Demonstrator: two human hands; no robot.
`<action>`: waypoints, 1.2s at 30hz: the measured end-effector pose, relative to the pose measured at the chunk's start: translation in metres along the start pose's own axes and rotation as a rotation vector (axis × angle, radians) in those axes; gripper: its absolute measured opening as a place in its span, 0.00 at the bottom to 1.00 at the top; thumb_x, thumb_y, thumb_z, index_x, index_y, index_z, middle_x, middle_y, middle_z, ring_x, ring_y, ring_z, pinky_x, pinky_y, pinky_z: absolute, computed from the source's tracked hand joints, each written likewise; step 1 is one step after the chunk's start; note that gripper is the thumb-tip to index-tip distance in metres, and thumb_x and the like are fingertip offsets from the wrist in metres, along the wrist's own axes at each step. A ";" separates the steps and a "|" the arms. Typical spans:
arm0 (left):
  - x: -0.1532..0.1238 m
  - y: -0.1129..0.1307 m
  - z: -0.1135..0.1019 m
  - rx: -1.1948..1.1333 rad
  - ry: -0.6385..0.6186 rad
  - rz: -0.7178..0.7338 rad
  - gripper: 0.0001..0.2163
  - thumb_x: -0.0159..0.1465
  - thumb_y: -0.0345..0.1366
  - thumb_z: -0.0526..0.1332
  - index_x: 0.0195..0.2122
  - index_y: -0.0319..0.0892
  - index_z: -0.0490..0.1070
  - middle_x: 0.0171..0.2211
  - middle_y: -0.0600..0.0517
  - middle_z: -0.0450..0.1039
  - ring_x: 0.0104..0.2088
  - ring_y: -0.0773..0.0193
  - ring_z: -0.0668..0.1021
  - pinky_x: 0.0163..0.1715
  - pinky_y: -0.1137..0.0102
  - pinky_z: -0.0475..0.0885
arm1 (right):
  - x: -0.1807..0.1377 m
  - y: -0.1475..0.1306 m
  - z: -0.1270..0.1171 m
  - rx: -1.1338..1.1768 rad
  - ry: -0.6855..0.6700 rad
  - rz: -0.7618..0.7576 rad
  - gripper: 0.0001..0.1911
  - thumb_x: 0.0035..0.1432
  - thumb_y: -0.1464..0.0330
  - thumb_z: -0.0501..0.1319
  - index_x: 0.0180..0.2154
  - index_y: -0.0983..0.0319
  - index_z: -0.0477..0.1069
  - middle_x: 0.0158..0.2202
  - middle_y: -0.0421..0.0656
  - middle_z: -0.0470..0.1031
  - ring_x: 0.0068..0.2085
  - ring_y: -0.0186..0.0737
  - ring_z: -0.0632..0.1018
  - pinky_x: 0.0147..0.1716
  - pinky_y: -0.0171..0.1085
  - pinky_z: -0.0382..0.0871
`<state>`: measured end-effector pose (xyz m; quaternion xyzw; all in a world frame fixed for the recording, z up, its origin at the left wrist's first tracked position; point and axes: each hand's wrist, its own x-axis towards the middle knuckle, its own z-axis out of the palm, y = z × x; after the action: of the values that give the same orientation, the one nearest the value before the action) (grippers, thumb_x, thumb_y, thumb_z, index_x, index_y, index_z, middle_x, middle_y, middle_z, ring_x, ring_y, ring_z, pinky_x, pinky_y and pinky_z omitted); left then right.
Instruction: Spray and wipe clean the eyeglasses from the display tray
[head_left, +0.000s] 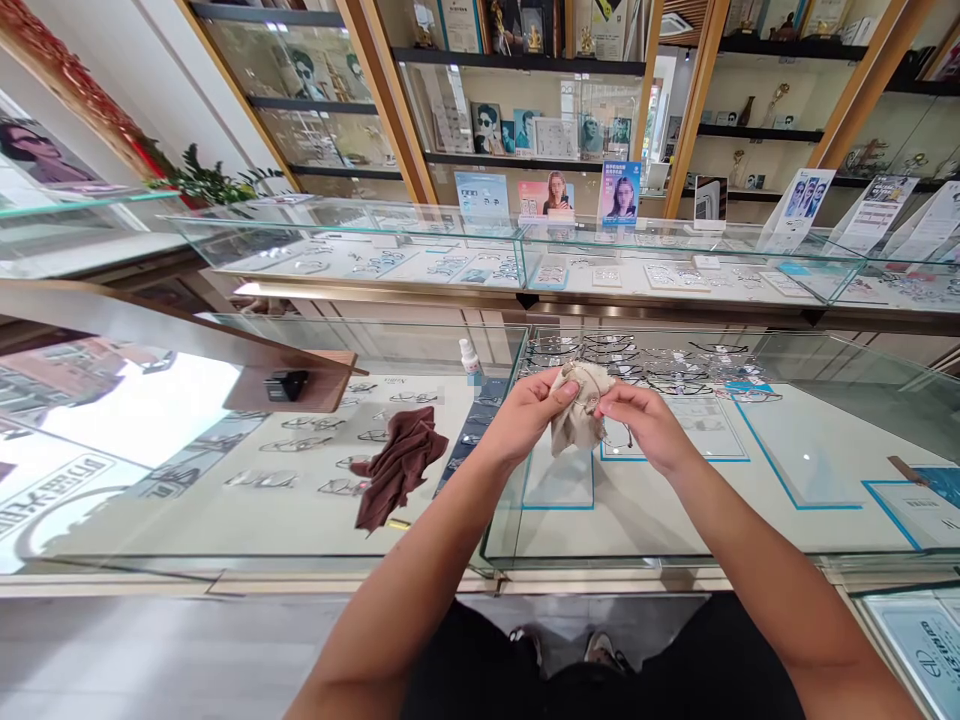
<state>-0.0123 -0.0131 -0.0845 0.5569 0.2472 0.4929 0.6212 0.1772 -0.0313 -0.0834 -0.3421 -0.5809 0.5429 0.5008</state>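
Above the glass counter, a crumpled beige cleaning cloth (576, 430) is wrapped about part of a thin-framed pair of eyeglasses (598, 384). My left hand (534, 408) is closed on the cloth, its thumb pressing on the front; the fingers behind are hidden. On the other side, my right hand (643, 418) pinches the eyeglasses at the cloth's edge, and a thin part of the frame hangs below the fingers. How much of the lenses lies under the cloth I cannot tell.
A dark brown cloth (405, 462) and a white spray bottle (469, 357) are on the counter to the left. Several eyeglass frames (679, 362) lie beyond my hands. At left a wood-framed mirror (187, 400) leans over the counter. Another glass showcase (450, 262) stands behind.
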 end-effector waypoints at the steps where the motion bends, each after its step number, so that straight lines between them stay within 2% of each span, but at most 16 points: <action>1: 0.000 0.001 0.000 -0.011 -0.018 -0.005 0.19 0.58 0.51 0.75 0.35 0.38 0.79 0.28 0.52 0.79 0.29 0.68 0.78 0.31 0.75 0.73 | 0.000 0.000 0.000 0.015 0.006 0.003 0.09 0.51 0.61 0.72 0.25 0.58 0.80 0.31 0.40 0.75 0.37 0.40 0.74 0.45 0.43 0.65; 5: -0.001 0.003 0.000 -0.032 -0.051 -0.055 0.19 0.56 0.48 0.77 0.40 0.39 0.80 0.29 0.52 0.79 0.29 0.68 0.79 0.32 0.75 0.74 | 0.000 0.002 0.001 0.071 0.011 0.015 0.08 0.51 0.62 0.71 0.25 0.58 0.81 0.31 0.40 0.76 0.37 0.40 0.74 0.45 0.42 0.65; 13: -0.002 0.002 0.008 -0.014 0.016 -0.064 0.23 0.51 0.43 0.80 0.44 0.39 0.77 0.29 0.52 0.80 0.29 0.65 0.81 0.30 0.73 0.76 | -0.001 0.006 0.003 0.126 0.018 0.084 0.11 0.49 0.58 0.73 0.26 0.58 0.81 0.30 0.39 0.77 0.36 0.39 0.74 0.44 0.42 0.65; 17: -0.004 -0.002 0.013 0.025 0.066 -0.039 0.23 0.51 0.46 0.79 0.40 0.39 0.76 0.26 0.54 0.78 0.23 0.67 0.77 0.21 0.75 0.70 | -0.002 0.008 0.006 0.129 0.005 0.105 0.13 0.48 0.56 0.75 0.26 0.58 0.82 0.30 0.40 0.77 0.37 0.41 0.74 0.44 0.42 0.66; 24: -0.006 -0.006 0.018 0.087 0.193 0.050 0.23 0.50 0.50 0.79 0.35 0.39 0.75 0.23 0.55 0.75 0.24 0.68 0.74 0.27 0.73 0.71 | -0.004 0.011 0.012 0.131 -0.058 0.096 0.12 0.50 0.56 0.74 0.28 0.58 0.83 0.34 0.40 0.78 0.40 0.40 0.74 0.49 0.42 0.66; 30: -0.008 -0.009 0.020 0.133 0.260 0.122 0.24 0.54 0.57 0.75 0.29 0.40 0.72 0.20 0.56 0.71 0.21 0.70 0.69 0.24 0.73 0.66 | -0.006 0.013 0.014 0.105 -0.117 0.088 0.13 0.54 0.55 0.73 0.31 0.58 0.83 0.34 0.40 0.78 0.39 0.40 0.75 0.46 0.41 0.66; 36: -0.008 -0.009 0.022 0.123 0.271 0.135 0.27 0.59 0.63 0.69 0.24 0.43 0.67 0.15 0.57 0.66 0.17 0.70 0.65 0.20 0.73 0.62 | -0.008 0.009 0.018 0.066 -0.140 0.089 0.15 0.53 0.54 0.74 0.31 0.59 0.82 0.33 0.41 0.76 0.38 0.40 0.75 0.44 0.41 0.67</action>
<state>0.0060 -0.0291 -0.0892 0.5376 0.3205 0.5880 0.5124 0.1613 -0.0427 -0.0928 -0.3121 -0.5805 0.6059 0.4455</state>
